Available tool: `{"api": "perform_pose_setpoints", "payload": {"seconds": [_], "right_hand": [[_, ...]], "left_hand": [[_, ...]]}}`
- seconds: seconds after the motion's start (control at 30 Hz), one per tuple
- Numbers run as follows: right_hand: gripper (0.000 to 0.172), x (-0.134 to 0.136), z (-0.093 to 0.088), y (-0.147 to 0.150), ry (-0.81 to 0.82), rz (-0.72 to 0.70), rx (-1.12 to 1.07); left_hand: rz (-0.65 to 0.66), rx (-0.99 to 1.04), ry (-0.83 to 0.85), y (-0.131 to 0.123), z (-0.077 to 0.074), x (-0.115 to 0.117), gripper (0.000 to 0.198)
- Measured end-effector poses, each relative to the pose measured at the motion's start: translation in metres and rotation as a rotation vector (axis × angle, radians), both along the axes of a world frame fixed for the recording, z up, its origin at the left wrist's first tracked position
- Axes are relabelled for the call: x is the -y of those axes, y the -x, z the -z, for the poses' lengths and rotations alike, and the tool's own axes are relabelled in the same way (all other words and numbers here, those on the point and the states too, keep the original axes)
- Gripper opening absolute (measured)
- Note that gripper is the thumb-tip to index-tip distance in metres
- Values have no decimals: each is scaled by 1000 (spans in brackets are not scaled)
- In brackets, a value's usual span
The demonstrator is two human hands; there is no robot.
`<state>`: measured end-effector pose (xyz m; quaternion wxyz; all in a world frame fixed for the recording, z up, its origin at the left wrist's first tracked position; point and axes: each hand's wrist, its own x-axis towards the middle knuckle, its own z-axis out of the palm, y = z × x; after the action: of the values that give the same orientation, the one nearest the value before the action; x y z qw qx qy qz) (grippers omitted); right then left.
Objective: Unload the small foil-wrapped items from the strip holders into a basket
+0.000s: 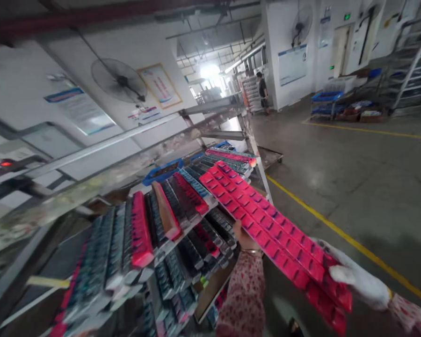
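The long red tray [266, 215] is sitting up in the air, slanting from the rack [210, 119] down toward the person. Its far end is lying over the stacks on the rack and its near end is sticking out over the floor [337, 178]. The right hand [358, 278], in a white glove, is gripping the near end, with its fingers closed tight on the tray's edge. The left hand [243, 236] is pressing against the tray's left side about halfway along. Its fingers are hiding under the tray, so it is not clear if they are curled or flat. A flowery sleeve [243, 295] is covering that arm. Beside the tray, many dark trays [182, 196] and some red trays [140, 234] are resting in leaning stacks on the rack shelves. A blue crate [163, 171] is peeking out behind them. A yellow line [337, 227] is running across the grey floor. A round fan [119, 80] is hanging on the wall, and another person [263, 91] is standing far away.
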<state>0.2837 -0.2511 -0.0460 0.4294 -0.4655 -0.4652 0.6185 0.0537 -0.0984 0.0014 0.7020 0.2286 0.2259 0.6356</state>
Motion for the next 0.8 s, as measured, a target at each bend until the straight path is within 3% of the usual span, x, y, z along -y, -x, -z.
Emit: {"api": "perform_pose_setpoints", "payload": {"seconds": [0.1, 0.2, 0.27, 0.33, 0.4, 0.5, 0.7, 0.73, 0.8], "right_hand": [[88, -41, -47, 25, -218, 42, -27], [89, -82, -91, 53, -570, -9, 67], [89, -112, -114, 77, -809, -81, 137], [86, -142, -132, 106, -948, -161, 167], [78, -170, -142, 140, -1001, -261, 151], [67, -200, -143, 189, -1031, -323, 116], [67, -221, -141, 243, -1227, -395, 330], [64, -224, -143, 247, -1270, -441, 384], [59, -232, -147, 253, -1352, -554, 496]], "left_hand": [[-79, 29, -146, 38, -42, -43, 51], [-187, -34, -217, 76, -76, -74, 51], [-285, -246, -201, 105, -90, -90, 56], [-439, -519, -140, 135, -100, -101, 61], [-597, -709, -69, 164, -105, -107, 58], [-792, -840, 20, 202, -109, -108, 46], [-1161, -1046, 78, 244, -115, -107, 58], [-1157, -1150, 57, 248, -118, -106, 54], [-971, -1402, 34, 252, -124, -99, 47]]}}
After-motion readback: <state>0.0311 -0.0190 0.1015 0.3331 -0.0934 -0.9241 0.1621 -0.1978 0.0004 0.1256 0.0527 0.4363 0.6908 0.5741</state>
